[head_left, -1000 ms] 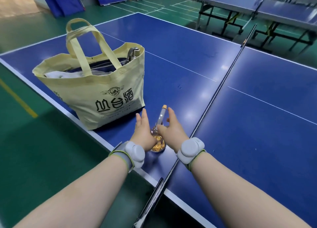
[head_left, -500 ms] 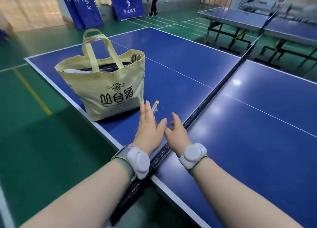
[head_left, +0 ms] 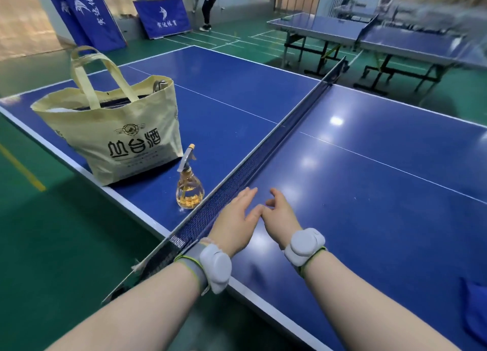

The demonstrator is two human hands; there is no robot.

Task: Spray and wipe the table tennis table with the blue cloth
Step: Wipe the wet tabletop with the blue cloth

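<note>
Head view: a blue table tennis table [head_left: 369, 192] fills most of the picture, split by a dark net [head_left: 263, 155] that runs from the near edge to the far edge.

Both bare forearms reach in over the near edge, just to the right of the net. The left hand [head_left: 237, 218] lies palm down with its fingers straight and close together, right beside the net. Its grip is wide and holds nothing. The right hand [head_left: 280, 213] sits just beside it, fingers loosely curled, and its grip is also empty. The two thumbs meet or nearly meet. Whether either hand touches the table surface cannot be told. Each wrist carries a grey band with a pale rounded device [head_left: 216, 269].

On the half left of the net, a clear spray bottle [head_left: 189, 189] with amber liquid stands upright near the near edge, just beside the net and apart from both hands. Beside it, further along the near edge, a cream tote bag [head_left: 118, 137] with dark printed characters stands upright with its handles up.

The blue cloth [head_left: 474, 306] lies on the right half by the near edge, well apart from the hands and cut off by the picture's right border.

Beyond the far edge are a green floor, other blue tables [head_left: 395, 39] and blue banners [head_left: 163, 17].
</note>
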